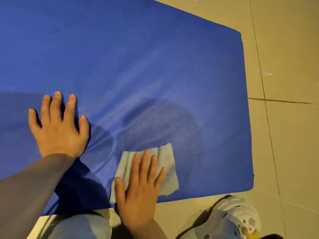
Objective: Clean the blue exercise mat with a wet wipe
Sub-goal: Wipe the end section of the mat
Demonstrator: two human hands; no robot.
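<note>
Shoe [241, 219] beside mat [120, 57] (tiled floor [293, 135]) — apart.

No legible text, labels, brands or numbers in view. Only markings: small star and round decorative charms on white shoe [241, 216], right of and below the right hand's fingers [146, 163]; no lettering readable on them.

Pebbled, faintly sheeny mat [120, 66]; soft creased wipe [165, 163]; smooth glossy floor tiles [290, 135].
</note>
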